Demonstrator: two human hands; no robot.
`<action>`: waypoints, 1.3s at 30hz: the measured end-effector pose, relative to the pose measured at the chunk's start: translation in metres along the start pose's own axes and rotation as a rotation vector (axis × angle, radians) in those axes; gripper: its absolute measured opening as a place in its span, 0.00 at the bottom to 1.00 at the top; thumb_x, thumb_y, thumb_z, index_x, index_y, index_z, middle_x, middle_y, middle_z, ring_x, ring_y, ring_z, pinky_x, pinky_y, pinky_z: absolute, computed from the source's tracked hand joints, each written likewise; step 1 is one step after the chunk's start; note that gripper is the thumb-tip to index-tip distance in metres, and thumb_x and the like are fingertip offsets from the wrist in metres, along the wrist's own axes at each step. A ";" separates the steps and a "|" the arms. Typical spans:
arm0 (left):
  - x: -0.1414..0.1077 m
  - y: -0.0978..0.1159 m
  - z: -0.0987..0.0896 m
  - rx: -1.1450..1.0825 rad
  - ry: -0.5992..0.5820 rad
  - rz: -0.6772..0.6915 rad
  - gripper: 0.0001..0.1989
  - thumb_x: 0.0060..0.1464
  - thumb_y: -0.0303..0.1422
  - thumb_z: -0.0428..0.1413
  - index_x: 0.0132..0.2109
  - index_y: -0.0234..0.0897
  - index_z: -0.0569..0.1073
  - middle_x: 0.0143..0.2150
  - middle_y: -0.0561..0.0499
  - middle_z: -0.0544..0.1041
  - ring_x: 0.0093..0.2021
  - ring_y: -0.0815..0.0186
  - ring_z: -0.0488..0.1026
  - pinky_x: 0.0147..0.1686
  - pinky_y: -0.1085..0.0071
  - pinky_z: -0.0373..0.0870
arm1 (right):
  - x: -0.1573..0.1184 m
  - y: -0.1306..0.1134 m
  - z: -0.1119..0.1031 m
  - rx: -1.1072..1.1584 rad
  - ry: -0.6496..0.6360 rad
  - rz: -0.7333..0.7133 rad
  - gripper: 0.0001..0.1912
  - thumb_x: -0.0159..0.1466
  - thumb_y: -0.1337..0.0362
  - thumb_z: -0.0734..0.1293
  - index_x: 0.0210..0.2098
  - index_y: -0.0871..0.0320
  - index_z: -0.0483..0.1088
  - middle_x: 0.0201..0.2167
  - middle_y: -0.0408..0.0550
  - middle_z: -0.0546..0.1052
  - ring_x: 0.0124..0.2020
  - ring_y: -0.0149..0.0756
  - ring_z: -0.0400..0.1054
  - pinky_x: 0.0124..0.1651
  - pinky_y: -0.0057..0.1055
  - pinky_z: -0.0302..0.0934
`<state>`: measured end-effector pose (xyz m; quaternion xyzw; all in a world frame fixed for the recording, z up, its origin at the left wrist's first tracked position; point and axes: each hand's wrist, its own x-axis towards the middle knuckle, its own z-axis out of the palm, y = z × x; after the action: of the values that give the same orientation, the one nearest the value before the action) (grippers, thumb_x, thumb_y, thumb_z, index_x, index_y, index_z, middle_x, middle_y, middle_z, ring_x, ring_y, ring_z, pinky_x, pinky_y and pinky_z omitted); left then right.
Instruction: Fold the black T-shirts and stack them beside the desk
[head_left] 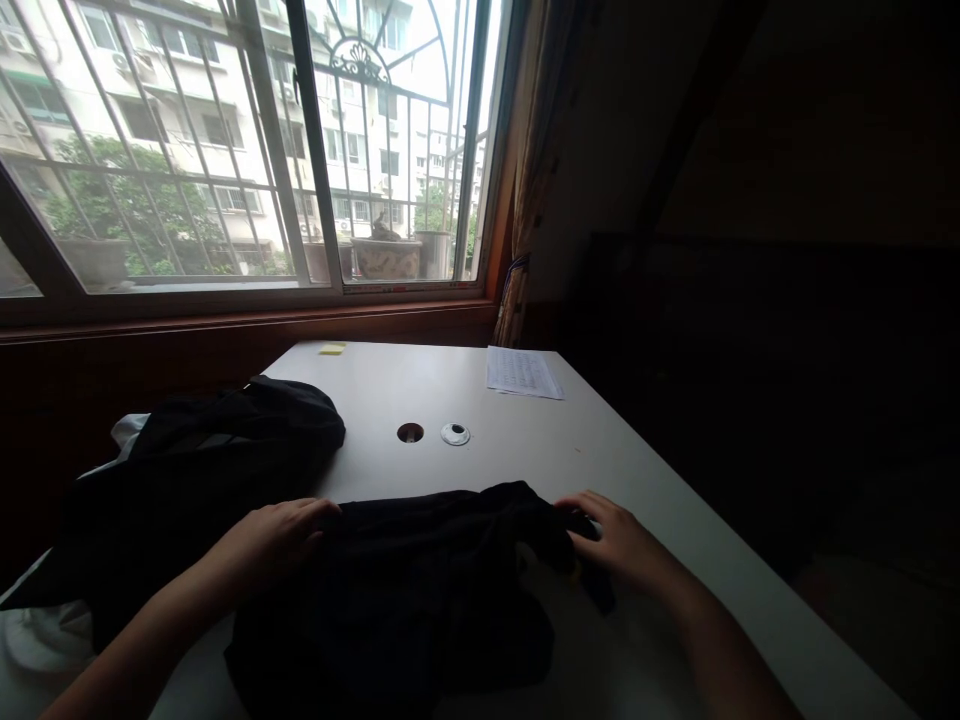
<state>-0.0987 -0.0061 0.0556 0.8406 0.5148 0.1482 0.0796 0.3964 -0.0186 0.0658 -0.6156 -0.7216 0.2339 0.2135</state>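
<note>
A dark garment (390,590), black or navy, lies loosely spread on the white table in front of me; its exact kind is hard to make out in the dim light. My left hand (289,530) is closed on its upper left edge, with the fingertips partly hidden by the cloth. At the other end, my right hand (604,535) pinches a bunched, narrow part of the same garment between thumb and fingers. Below the right hand a strip of the dark cloth hangs down.
A heap of black clothes (217,450) lies at the left, with white cloth (49,645) under it. Farther back on the table (517,450) are printed sheets (523,373), a yellow sticky note (332,349), a cable hole (410,433) and its round cover (455,434). A barred window stands behind.
</note>
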 end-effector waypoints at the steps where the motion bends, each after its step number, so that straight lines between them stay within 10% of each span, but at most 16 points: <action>1: 0.002 0.003 0.002 0.006 0.020 0.007 0.13 0.64 0.35 0.52 0.52 0.48 0.77 0.47 0.50 0.79 0.40 0.62 0.79 0.38 0.71 0.77 | 0.001 -0.001 0.001 -0.009 -0.003 -0.003 0.15 0.63 0.55 0.68 0.46 0.53 0.75 0.48 0.50 0.77 0.51 0.47 0.72 0.53 0.42 0.67; 8: 0.018 0.037 0.038 0.024 0.120 0.185 0.19 0.65 0.34 0.56 0.61 0.50 0.71 0.59 0.48 0.73 0.56 0.55 0.71 0.55 0.57 0.74 | 0.004 0.001 0.004 -0.010 0.361 -0.151 0.11 0.68 0.58 0.62 0.43 0.51 0.75 0.42 0.49 0.79 0.46 0.46 0.73 0.50 0.42 0.68; 14: 0.024 0.035 0.045 -0.053 0.071 0.159 0.11 0.67 0.32 0.53 0.52 0.47 0.76 0.52 0.49 0.77 0.52 0.58 0.73 0.48 0.63 0.75 | 0.000 -0.007 0.002 -0.053 0.616 -0.272 0.10 0.69 0.60 0.61 0.44 0.48 0.74 0.43 0.48 0.78 0.49 0.47 0.72 0.54 0.44 0.66; 25: 0.018 0.025 0.023 -0.454 0.326 -0.226 0.14 0.66 0.43 0.47 0.48 0.41 0.70 0.34 0.52 0.77 0.31 0.61 0.76 0.30 0.69 0.74 | 0.013 0.017 0.018 -0.109 0.365 -0.227 0.19 0.65 0.63 0.64 0.55 0.45 0.71 0.52 0.47 0.73 0.56 0.46 0.67 0.61 0.48 0.63; 31: 0.021 0.016 0.007 -0.528 0.251 -0.323 0.19 0.63 0.51 0.50 0.47 0.41 0.72 0.40 0.49 0.79 0.39 0.57 0.79 0.39 0.64 0.76 | 0.018 0.026 0.030 -0.106 0.222 -0.194 0.23 0.62 0.65 0.66 0.56 0.43 0.71 0.56 0.46 0.73 0.58 0.47 0.66 0.61 0.48 0.64; 39: 0.020 -0.013 0.035 -0.483 0.131 -0.186 0.27 0.59 0.46 0.58 0.63 0.44 0.67 0.58 0.44 0.75 0.56 0.51 0.74 0.53 0.54 0.74 | 0.023 0.035 0.021 -0.045 0.353 -0.126 0.13 0.66 0.59 0.60 0.43 0.48 0.76 0.45 0.48 0.79 0.50 0.48 0.73 0.55 0.48 0.67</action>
<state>-0.0894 0.0186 0.0226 0.7348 0.5437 0.3131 0.2577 0.4083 0.0074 0.0283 -0.6052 -0.7152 0.0922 0.3372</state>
